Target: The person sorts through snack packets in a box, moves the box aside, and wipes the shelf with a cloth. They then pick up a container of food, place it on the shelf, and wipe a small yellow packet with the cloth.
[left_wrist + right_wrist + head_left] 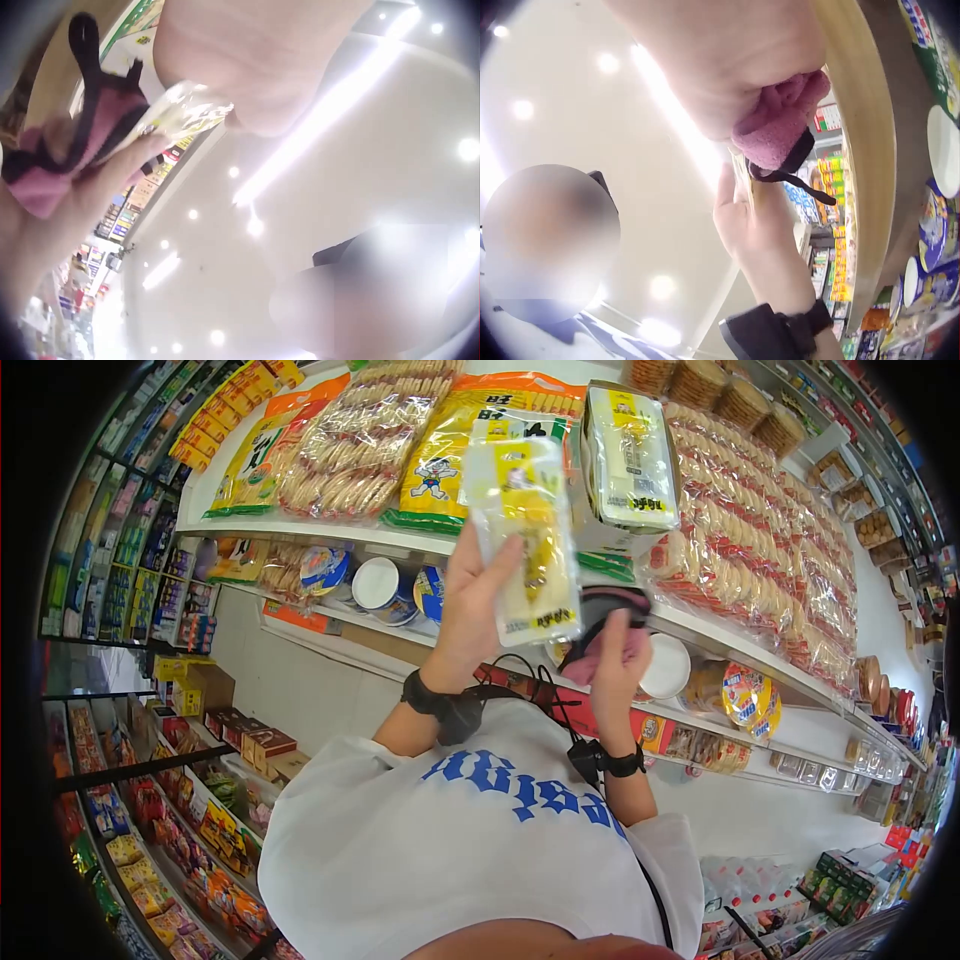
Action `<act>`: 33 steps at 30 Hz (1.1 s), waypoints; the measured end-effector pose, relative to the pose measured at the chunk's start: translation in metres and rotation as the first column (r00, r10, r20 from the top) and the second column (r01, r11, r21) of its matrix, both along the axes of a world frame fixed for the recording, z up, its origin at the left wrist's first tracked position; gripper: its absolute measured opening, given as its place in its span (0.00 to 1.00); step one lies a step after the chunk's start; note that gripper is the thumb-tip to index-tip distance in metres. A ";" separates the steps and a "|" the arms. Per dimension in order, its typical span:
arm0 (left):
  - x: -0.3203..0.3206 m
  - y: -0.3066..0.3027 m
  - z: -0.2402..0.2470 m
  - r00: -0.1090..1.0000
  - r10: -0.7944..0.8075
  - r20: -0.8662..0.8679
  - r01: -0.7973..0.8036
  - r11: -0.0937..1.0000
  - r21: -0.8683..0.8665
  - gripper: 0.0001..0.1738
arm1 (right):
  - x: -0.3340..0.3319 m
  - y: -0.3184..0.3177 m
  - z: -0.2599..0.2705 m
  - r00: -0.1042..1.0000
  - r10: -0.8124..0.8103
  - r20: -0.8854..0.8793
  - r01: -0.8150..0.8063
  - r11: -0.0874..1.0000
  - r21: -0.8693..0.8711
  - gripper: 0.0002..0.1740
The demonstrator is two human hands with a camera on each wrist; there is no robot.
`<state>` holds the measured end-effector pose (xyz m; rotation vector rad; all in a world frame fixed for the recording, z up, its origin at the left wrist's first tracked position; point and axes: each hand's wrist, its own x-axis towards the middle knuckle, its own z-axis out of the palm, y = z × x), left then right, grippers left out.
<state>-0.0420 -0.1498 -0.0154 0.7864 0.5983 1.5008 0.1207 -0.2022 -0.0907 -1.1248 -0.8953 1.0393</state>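
In the head view my left hand [472,615] grips a flat clear packet [530,550] with a yellow label, thumb across its front. The packet stands up before the shelf, and its glossy edge shows in the left wrist view. Close at its right, my right hand [617,672] holds a pink cloth [588,660] with black trim, bunched in the fingers. From the right wrist, the fuzzy pink cloth [774,129] and its dangling black strap [810,189] show under that hand. A box of similar packets [630,455] stands on the shelf just behind.
The white shelf [320,532] bears yellow cracker bags [440,475] and clear bags of round crackers [725,530]. Bowl noodles [745,695] and a white-lidded tub [376,583] sit one level lower, below the shelf edge. Snack racks [150,860] stand at left.
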 end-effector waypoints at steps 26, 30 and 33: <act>0.006 -0.029 -0.001 0.825 -0.331 -0.458 0.408 0.910 0.077 0.34 | -0.005 0.031 0.077 0.979 -0.099 0.178 0.091 0.995 0.051 0.22; 0.015 -0.025 0.001 0.991 -0.133 -0.004 0.132 0.987 -0.096 0.24 | -0.034 0.022 0.072 0.653 -0.314 0.689 -0.182 0.818 0.545 0.34; -0.010 0.003 0.004 0.965 -0.126 0.228 0.153 0.983 -0.105 0.24 | -0.041 0.003 0.063 0.542 -0.128 0.830 -0.455 0.786 0.418 0.35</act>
